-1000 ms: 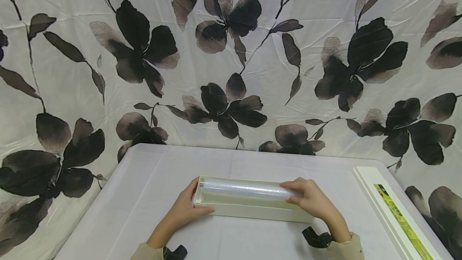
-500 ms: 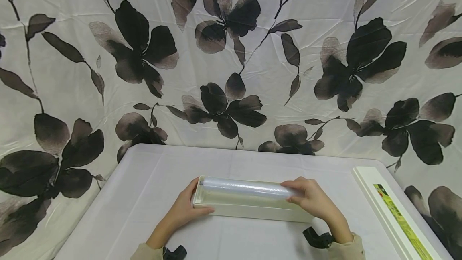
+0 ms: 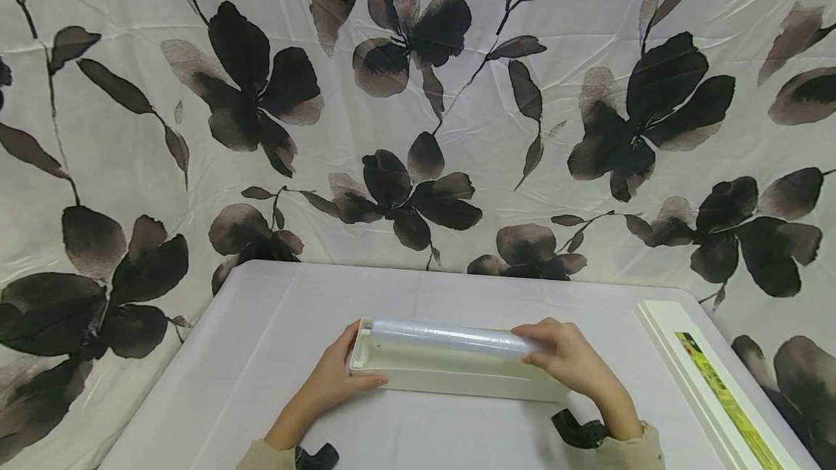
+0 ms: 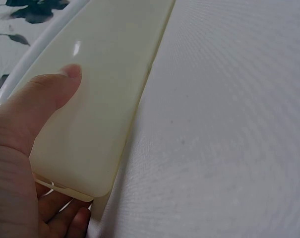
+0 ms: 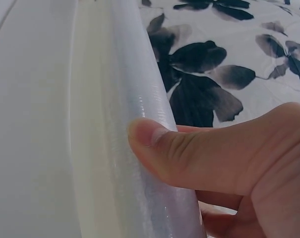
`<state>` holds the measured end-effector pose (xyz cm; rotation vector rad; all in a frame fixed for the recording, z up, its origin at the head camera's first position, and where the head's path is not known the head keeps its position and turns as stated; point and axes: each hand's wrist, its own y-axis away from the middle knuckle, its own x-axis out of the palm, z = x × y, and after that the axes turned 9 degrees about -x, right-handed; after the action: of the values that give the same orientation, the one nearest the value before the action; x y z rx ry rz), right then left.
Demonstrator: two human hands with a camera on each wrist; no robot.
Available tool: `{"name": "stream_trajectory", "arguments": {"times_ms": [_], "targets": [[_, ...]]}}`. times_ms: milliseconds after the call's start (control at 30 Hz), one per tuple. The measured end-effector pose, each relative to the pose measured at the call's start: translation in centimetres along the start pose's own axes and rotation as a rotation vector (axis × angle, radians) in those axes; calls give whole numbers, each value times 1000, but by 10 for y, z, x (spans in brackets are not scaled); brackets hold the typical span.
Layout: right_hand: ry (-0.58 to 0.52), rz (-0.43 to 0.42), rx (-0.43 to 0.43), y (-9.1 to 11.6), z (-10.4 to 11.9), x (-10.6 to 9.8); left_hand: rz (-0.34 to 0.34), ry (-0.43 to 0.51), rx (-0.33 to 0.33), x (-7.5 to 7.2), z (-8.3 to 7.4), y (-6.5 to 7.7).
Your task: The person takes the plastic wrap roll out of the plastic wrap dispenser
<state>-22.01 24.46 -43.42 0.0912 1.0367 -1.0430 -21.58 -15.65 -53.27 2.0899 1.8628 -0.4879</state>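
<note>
A long cream plastic box point(image 3: 457, 384) lies across the table, its top uncovered. My left hand point(image 3: 339, 367) grips its left end, the thumb point(image 4: 65, 87) along the near wall and the other fingers curled under the end. A roll of clear plastic wrap point(image 3: 444, 336) lies lengthwise along the box's far side. Near the roll's right end my right hand point(image 3: 564, 355) holds it, with the thumb point(image 5: 150, 136) on the near side and the fingers behind. The roll's left end stands slightly away from the box's left wall. Its right end is hidden by the hand.
A long white lid-like piece point(image 3: 679, 376) with a yellow-green label point(image 3: 725, 397) lies along the table's right side. A white cloth covers the table point(image 3: 261, 310). Behind it hangs a floral curtain point(image 3: 509, 129). Black wrist mounts point(image 3: 578, 430) sit below the hands.
My right hand has shifted slightly right with the roll of plastic wrap, and the roll's left end has come away from the box's left end. The left hand and box keep their place.
</note>
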Motion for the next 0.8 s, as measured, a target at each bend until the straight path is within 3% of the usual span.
{"name": "stream_trajectory", "arguments": {"times_ms": [800], "targets": [[83, -97, -5, 16, -8, -20, -12, 1, -20, 2, -2, -1]]}}
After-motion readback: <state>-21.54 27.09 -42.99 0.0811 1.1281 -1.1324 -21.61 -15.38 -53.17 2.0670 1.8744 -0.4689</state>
